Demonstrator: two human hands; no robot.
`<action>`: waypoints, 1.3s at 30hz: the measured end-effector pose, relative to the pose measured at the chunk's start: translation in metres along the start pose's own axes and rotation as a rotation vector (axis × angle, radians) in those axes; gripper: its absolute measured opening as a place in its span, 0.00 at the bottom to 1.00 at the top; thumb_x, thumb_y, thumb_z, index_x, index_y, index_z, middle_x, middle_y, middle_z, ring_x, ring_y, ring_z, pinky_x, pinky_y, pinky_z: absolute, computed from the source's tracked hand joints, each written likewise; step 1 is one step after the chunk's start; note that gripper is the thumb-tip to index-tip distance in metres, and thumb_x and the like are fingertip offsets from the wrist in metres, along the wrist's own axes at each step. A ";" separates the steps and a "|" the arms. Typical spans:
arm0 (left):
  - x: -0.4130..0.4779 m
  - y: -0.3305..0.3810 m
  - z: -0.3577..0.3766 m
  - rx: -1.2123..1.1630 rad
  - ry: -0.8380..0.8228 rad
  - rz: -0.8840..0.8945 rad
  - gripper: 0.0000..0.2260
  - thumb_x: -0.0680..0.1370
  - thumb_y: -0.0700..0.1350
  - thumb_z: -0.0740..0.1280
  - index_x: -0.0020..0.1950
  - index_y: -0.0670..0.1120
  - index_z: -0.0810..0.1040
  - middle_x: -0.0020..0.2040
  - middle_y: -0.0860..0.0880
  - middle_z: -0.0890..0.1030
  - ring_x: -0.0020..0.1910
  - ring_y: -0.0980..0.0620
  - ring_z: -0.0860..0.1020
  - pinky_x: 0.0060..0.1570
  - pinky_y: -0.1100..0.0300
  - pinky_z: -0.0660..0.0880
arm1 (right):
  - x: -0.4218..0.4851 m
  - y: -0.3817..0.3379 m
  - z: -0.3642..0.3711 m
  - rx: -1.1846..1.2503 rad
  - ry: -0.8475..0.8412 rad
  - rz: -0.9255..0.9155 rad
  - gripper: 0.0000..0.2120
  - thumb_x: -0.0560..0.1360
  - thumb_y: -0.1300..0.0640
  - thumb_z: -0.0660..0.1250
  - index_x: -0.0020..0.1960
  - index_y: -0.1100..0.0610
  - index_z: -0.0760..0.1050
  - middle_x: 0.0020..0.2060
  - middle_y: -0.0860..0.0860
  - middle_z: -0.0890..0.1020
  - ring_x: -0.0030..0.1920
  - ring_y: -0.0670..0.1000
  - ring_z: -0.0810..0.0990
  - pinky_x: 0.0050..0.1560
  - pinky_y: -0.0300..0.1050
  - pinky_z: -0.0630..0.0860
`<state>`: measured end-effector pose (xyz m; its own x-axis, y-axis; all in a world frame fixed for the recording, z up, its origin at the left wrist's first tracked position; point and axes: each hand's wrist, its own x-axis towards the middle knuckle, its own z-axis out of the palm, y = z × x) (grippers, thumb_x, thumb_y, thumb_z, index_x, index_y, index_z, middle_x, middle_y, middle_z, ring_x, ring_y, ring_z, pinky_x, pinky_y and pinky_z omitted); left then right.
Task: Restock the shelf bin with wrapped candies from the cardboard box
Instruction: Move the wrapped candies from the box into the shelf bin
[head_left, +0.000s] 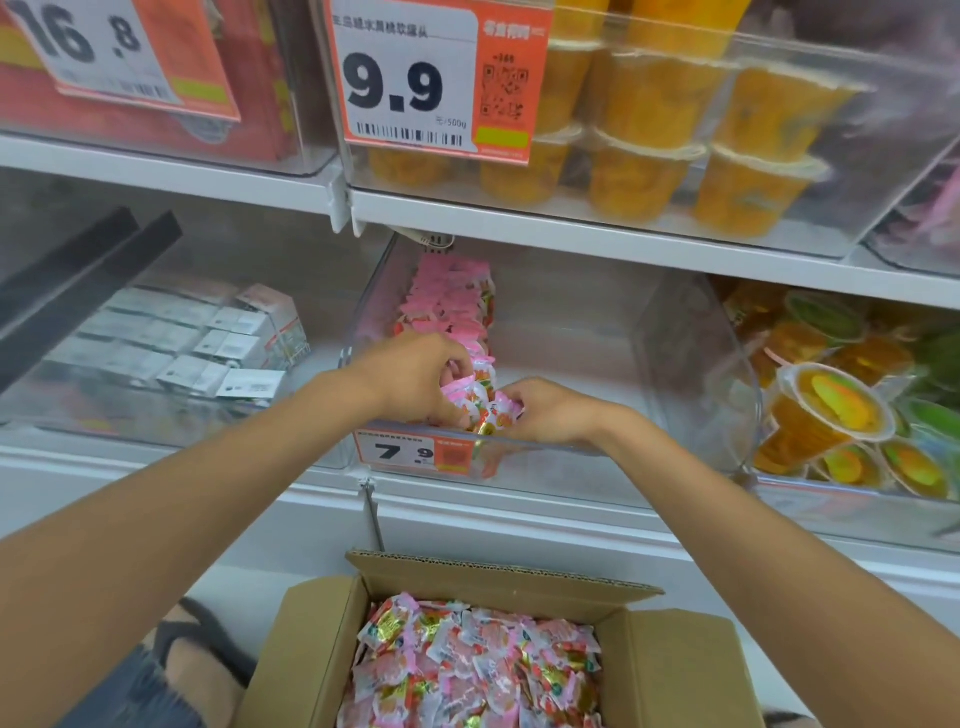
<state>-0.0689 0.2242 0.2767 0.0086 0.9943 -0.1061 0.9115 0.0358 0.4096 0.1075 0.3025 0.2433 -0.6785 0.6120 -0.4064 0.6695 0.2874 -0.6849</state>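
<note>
Head view: both hands are inside the clear shelf bin at its front left corner, w/ a 7.9 price tag clipped on the front wall just below them. Left hand has fingers curled round a bunch of pink & white wrapped candies. Right hand pinches the same bunch from the other side, fingers curled; the 2 hands are nearly touching. Behind them a candy row runs along the bin's left wall toward the back, taking up only the left side. Below the shelf's front edge sits an open cardboard box, flaps out, full of loose candies in pink, white & gold wrappers. Bin to the left holds small white cartons. Bin to the right holds jelly cups, orange & green. On the shelf above, a bin of orange fruit cups sits behind a 9.9 tag.
</note>
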 end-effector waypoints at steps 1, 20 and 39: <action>0.000 0.000 0.000 0.032 -0.014 -0.001 0.25 0.67 0.49 0.80 0.62 0.48 0.79 0.53 0.50 0.81 0.53 0.49 0.78 0.55 0.51 0.76 | 0.000 0.000 0.003 0.004 -0.022 -0.023 0.16 0.70 0.57 0.77 0.55 0.61 0.80 0.50 0.56 0.85 0.46 0.48 0.80 0.59 0.52 0.78; 0.004 0.002 -0.006 -0.136 -0.138 0.023 0.24 0.72 0.39 0.73 0.66 0.54 0.77 0.44 0.59 0.77 0.40 0.64 0.75 0.41 0.69 0.70 | -0.002 -0.002 0.003 0.336 0.149 -0.156 0.16 0.67 0.71 0.76 0.30 0.58 0.72 0.25 0.48 0.76 0.26 0.42 0.75 0.33 0.34 0.74; 0.003 -0.004 0.005 -0.023 0.026 0.050 0.21 0.69 0.41 0.79 0.59 0.52 0.82 0.49 0.54 0.82 0.44 0.62 0.75 0.53 0.57 0.77 | -0.007 0.000 -0.004 0.114 -0.173 -0.069 0.17 0.76 0.64 0.68 0.62 0.52 0.74 0.54 0.47 0.80 0.48 0.40 0.77 0.56 0.36 0.72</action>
<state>-0.0704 0.2261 0.2698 0.0423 0.9972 -0.0613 0.9004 -0.0115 0.4349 0.1134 0.3009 0.2481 -0.7697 0.4557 -0.4470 0.5877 0.2326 -0.7749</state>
